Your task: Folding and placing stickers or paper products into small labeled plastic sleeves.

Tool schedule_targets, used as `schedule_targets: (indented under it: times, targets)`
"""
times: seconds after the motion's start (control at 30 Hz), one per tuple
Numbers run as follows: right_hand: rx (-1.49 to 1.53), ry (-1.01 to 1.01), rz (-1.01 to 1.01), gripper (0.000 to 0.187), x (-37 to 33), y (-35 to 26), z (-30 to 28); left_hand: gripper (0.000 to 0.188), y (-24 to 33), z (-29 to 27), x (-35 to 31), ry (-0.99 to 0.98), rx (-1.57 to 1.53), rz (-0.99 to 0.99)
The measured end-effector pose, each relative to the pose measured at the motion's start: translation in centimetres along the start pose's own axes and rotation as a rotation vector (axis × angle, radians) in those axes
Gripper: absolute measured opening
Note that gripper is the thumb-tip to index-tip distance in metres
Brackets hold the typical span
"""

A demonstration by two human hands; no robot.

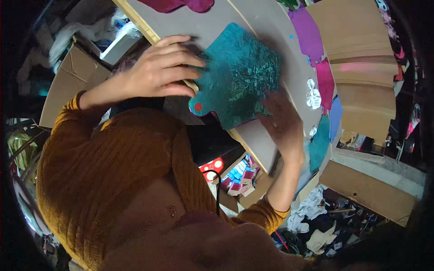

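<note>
A flat, shiny teal sheet-like piece [239, 72] with a creased surface lies on the grey table [266, 144]. At its lower left is a rounded lobe bearing a small red dot [198, 106]. My left hand [165, 67] is at the left edge of this piece, fingers stretched and apart; I cannot tell whether the tips touch it. Over the piece's lower right side is my right hand [285, 126], smeared by motion. Its fingers are too blurred to show whether they grip the edge.
Purple [308, 34], magenta and teal pieces line the table's right side, beside small white shapes [313, 95]. Cardboard [361, 90] stands beyond them. Below the table edge are boxes with small packets [242, 174]. A cardboard flap [72, 81] is at left.
</note>
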State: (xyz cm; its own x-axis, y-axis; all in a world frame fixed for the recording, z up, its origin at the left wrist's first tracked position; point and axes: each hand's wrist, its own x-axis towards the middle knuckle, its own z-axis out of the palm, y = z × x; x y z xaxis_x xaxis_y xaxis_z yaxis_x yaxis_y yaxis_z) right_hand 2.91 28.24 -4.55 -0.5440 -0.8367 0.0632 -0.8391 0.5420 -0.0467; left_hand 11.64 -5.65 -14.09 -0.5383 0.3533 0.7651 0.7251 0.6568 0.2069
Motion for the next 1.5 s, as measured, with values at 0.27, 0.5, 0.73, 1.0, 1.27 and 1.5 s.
schedule_targets:
  times: [0.27, 0.5, 0.73, 1.0, 1.27, 1.5]
  targets:
    - [-0.015, 0.042, -0.116, 0.035, 12.0, 4.2, 2.0, 0.039, 3.9, 5.3, 5.9, -0.379, 0.171, -0.078]
    - [0.029, -0.040, -0.442, 0.041, 18.5, 3.2, 2.6, 0.040, 5.0, 6.5, 4.9, -0.595, 0.303, -0.195]
    - [-0.075, -0.261, -0.577, 0.038, 22.4, 1.7, 2.5, 0.030, 4.9, 7.1, 4.6, -0.382, 0.352, -0.168]
    - [0.039, -0.373, -0.570, 0.029, 23.9, 2.3, 2.3, 0.033, 5.4, 6.7, 5.2, -0.472, 0.348, -0.204]
    - [-0.023, -0.396, -0.467, 0.022, 21.4, 2.2, -0.5, 0.033, 6.0, 7.6, 4.7, -0.460, 0.442, -0.188]
    - [0.004, 0.031, -0.327, 0.016, 12.8, 3.5, 2.3, 0.041, 5.5, 7.2, 5.4, -0.345, 0.569, -0.059]
